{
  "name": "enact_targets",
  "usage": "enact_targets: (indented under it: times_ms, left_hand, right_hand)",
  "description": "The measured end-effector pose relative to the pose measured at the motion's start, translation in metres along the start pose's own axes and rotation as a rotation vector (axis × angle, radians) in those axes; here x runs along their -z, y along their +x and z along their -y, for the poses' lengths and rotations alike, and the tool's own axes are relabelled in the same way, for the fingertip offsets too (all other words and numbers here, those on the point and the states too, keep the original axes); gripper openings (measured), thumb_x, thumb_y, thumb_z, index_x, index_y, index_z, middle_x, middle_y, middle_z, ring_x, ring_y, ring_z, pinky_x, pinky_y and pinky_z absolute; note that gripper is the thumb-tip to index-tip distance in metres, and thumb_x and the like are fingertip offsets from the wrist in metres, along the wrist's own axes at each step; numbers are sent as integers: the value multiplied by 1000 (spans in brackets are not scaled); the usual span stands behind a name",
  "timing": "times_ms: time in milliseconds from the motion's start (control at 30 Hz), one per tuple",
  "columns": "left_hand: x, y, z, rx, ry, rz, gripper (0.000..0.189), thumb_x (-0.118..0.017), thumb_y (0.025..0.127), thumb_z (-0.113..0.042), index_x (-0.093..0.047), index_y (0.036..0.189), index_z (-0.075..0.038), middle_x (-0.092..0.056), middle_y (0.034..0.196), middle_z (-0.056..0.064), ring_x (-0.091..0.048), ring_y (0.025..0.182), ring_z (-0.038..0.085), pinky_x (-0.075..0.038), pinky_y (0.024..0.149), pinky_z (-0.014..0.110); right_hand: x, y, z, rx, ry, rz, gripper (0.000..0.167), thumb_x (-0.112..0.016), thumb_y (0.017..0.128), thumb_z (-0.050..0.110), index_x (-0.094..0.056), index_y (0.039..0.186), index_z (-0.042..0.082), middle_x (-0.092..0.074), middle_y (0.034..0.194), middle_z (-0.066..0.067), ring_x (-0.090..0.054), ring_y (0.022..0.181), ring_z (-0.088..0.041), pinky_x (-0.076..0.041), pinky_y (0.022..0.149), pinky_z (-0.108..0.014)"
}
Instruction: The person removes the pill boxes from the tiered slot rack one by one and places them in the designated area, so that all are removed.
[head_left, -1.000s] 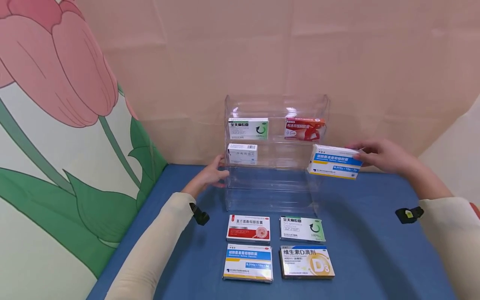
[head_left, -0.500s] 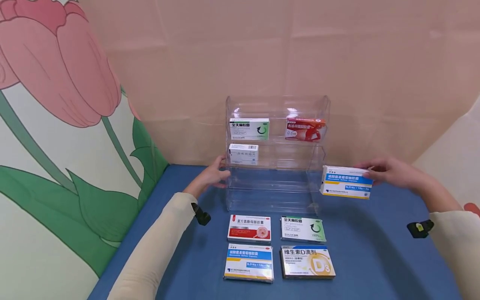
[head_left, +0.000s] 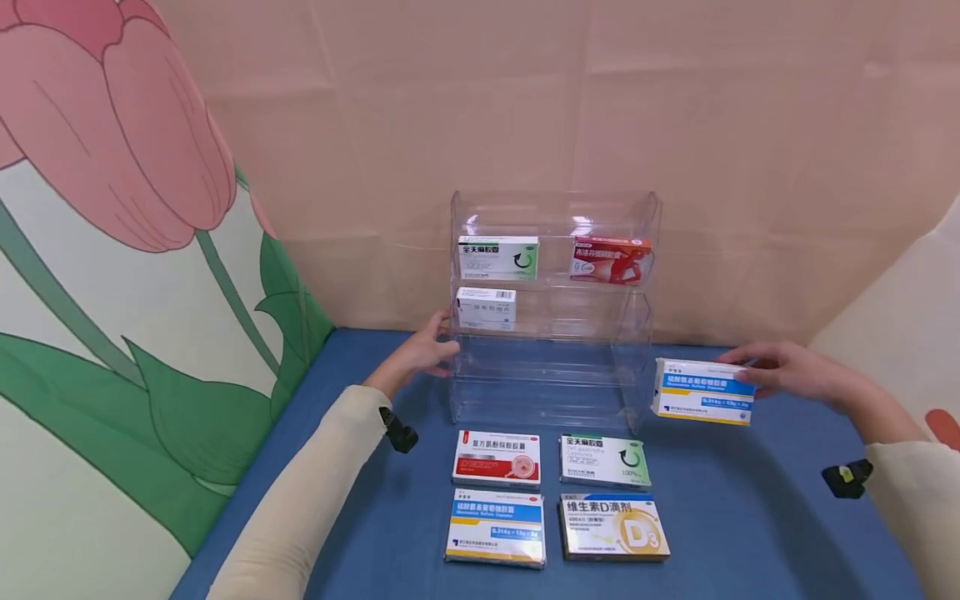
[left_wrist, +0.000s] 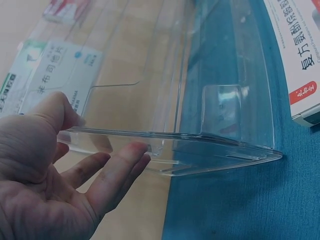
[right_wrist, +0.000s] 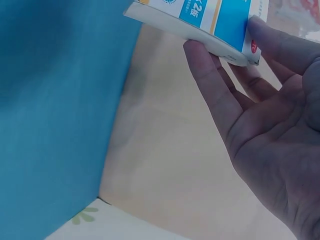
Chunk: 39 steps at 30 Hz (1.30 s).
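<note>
A clear plastic tiered display rack (head_left: 540, 358) stands against the back wall. My left hand (head_left: 425, 350) holds its left side panel, thumb on one face and fingers on the other, as the left wrist view shows. To the right of the rack, my right hand (head_left: 787, 371) pinches a blue-and-white medicine box (head_left: 703, 392) by its right end, above the table. In the right wrist view, the thumb presses the printed front of that box (right_wrist: 232, 22) and fingers touch its edges. On the rack are a green-and-white box (head_left: 498, 258), a red box (head_left: 611, 260) and a small white box (head_left: 486, 309).
Before the rack lie a red-and-white box (head_left: 497, 457), a green-and-white box (head_left: 604, 460), a blue-and-white box (head_left: 495, 527) and a vitamin D box (head_left: 613, 526) on the blue tablecloth (head_left: 720, 517). A tulip-printed wall panel (head_left: 150, 250) rises at left.
My right hand has moved down and to the right with the blue-and-white medicine box, away from the rack's right side. The left hand has stayed on the rack.
</note>
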<state>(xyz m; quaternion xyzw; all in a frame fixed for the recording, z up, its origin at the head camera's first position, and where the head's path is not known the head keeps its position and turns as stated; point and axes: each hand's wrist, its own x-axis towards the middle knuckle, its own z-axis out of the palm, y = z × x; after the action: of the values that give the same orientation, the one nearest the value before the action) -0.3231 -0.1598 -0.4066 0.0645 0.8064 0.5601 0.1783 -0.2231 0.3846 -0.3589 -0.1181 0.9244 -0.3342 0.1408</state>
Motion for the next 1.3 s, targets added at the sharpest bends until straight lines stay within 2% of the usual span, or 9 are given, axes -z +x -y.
enact_targets:
  times_ms: [267, 700, 967, 1300]
  left_hand:
    - [0, 0, 0, 4, 5, -3, 71, -53, 95, -9, -19, 157, -19, -29, 158, 23, -53, 121, 49, -55, 91, 60]
    - [-1, 1, 1, 20, 15, -12, 73, -55, 94, -10, -20, 156, -21, -30, 159, 22, -54, 121, 48, -55, 92, 59]
    - [-1, 0, 1, 24, 0, -6, 74, -55, 94, -10, -18, 157, -22, -29, 159, 21, -53, 122, 49, -54, 94, 61]
    - [1, -2, 0, 23, 8, 5, 74, -55, 96, -12, -15, 158, -21, -27, 160, 20, -53, 123, 49, -55, 92, 58]
  right_hand:
    - [-8, -1, -19, -65, 54, 66, 49, -63, 100, 26, -55, 141, -1, -59, 131, -24, -64, 100, -26, -62, 81, -38]
    - [-24, 0, -51, -110, 139, 141, 51, -65, 99, 23, -54, 141, -2, -54, 136, -28, -59, 109, -30, -61, 85, -45]
    - [-32, 1, -63, -155, 140, 181, 48, -65, 98, 23, -56, 139, -2, -55, 135, -26, -58, 111, -30, -60, 87, -48]
    - [-41, 12, -77, -175, 112, 156, 47, -63, 100, 22, -56, 139, -2, -54, 136, -28, -58, 110, -31, -60, 86, -47]
